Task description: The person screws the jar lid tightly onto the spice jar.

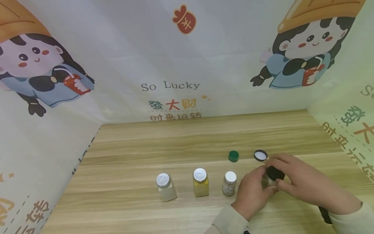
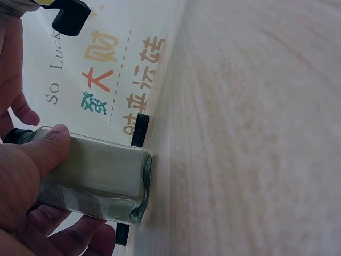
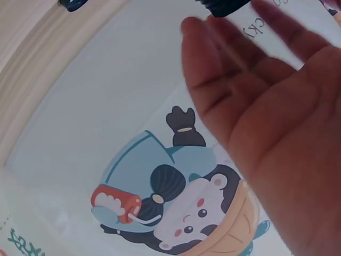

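Note:
My left hand grips a square glass jar around its sides, at the right of the table in the head view. The jar's contents look pale in the left wrist view. A black cap sits on its mouth. Fingers and thumb of my right hand are around this cap, from above and the right. The right wrist view shows only the cap's ridged edge near the fingertips. Left of the left hand stands a small bottle with a white cap.
Behind the hands lie a green cap and a black-rimmed lid with its white inside up. Farther left stand a yellow-filled jar and a pale-filled jar, both silver-topped. Printed cloth walls enclose the wooden table.

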Tool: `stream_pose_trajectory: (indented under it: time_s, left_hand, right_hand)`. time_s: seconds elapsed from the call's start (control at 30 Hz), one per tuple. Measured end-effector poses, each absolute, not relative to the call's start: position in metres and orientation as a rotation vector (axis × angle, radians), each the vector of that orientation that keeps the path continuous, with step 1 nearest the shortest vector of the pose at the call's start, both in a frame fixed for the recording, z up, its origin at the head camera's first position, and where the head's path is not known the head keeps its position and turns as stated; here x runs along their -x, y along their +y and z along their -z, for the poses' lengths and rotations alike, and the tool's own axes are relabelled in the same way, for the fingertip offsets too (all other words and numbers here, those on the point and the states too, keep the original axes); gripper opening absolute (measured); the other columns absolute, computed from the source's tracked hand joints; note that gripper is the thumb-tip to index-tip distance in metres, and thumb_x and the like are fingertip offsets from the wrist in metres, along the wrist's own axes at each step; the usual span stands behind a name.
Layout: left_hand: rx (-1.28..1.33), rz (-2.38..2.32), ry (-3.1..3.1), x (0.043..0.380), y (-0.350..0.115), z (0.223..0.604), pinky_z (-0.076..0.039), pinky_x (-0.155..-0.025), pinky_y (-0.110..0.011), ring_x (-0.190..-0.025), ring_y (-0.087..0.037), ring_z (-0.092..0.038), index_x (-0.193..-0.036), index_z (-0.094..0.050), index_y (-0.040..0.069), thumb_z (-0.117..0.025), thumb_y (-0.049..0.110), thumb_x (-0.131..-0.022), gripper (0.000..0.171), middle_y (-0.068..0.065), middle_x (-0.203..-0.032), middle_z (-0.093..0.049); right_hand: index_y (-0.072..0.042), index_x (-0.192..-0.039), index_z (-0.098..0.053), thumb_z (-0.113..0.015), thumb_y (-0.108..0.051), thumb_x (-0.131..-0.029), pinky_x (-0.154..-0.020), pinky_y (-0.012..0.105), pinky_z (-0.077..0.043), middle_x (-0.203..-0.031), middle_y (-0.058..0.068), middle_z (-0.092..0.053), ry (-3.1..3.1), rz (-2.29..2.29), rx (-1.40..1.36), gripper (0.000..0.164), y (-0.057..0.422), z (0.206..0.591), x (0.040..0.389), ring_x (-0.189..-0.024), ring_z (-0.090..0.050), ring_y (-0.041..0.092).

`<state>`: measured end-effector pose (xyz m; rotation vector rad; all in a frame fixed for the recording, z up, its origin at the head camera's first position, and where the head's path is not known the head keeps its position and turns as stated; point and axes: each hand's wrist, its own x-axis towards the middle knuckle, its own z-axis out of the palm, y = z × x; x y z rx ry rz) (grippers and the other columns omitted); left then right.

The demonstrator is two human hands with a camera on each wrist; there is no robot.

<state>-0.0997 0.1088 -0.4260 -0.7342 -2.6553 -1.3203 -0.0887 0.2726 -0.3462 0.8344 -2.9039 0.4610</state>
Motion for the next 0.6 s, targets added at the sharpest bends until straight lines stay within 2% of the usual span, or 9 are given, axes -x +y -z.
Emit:
stream_pose_trajectory:
  time_s: [0.07, 0.17, 0.3, 0.43, 0.6]
  left_hand:
    - [0.728, 1.311, -2.66, 0.0993, 0.1089, 0.4252, -0.044, -0.089, -0.014, -0.111, 0.0, -0.058, -0.124, -0.064, 0.021, -0.081, 0.03, -0.084, 0.044, 0.012, -0.118, -0.066]
    - [0.721, 1.314, -2.671, 0.0982, 0.109, 0.4244, -0.044, -0.09, -0.013, -0.112, 0.0, -0.058, -0.125, -0.063, 0.021, -0.081, 0.03, -0.084, 0.045, 0.013, -0.119, -0.066]
    - [0.717, 1.329, -2.679, 0.0982, 0.1094, 0.4238, -0.045, -0.09, -0.015, -0.111, 0.0, -0.058, -0.125, -0.064, 0.023, -0.082, 0.03, -0.084, 0.045, 0.014, -0.117, -0.066]
    - [0.72, 1.357, -2.681, 0.0987, 0.1095, 0.4234, -0.047, -0.089, -0.018, -0.108, 0.002, -0.058, -0.122, -0.065, 0.025, -0.082, 0.031, -0.083, 0.043, 0.017, -0.112, -0.066]
    - [0.73, 1.362, -2.667, 0.0986, 0.1093, 0.4229, -0.046, -0.09, -0.018, -0.11, 0.001, -0.058, -0.124, -0.064, 0.025, -0.082, 0.03, -0.083, 0.044, 0.017, -0.117, -0.065]
  right_hand:
    - [-0.014, -0.124, -0.066, -0.073, -0.006, -0.081, -0.084, 0.044, -0.053, -0.12, 0.0, -0.061, -2.892, -0.459, -0.894, 0.044, 0.2736, 0.3464, 0.089, -0.107, -0.06, 0.021]
    - [-0.014, -0.119, -0.068, -0.072, -0.004, -0.08, -0.077, 0.038, -0.052, -0.11, -0.006, -0.061, -2.907, -0.451, -0.916, 0.04, 0.2734, 0.3477, 0.0909, -0.094, -0.058, 0.013]
    - [-0.009, -0.111, -0.068, -0.076, -0.016, -0.087, -0.069, 0.036, -0.051, -0.097, -0.005, -0.06, -2.925, -0.432, -0.819, 0.026, 0.2713, 0.3499, 0.0933, -0.082, -0.057, 0.01]
    - [-0.007, -0.099, -0.064, -0.078, -0.03, -0.087, -0.062, 0.033, -0.049, -0.089, -0.003, -0.059, -2.975, -0.439, -0.663, 0.03, 0.2677, 0.3511, 0.0938, -0.073, -0.055, 0.01]
    - [-0.011, -0.085, -0.056, -0.074, -0.038, -0.089, -0.053, 0.026, -0.035, -0.074, -0.006, -0.048, -3.014, -0.475, -0.553, 0.033, 0.2647, 0.3515, 0.0937, -0.06, -0.041, 0.009]
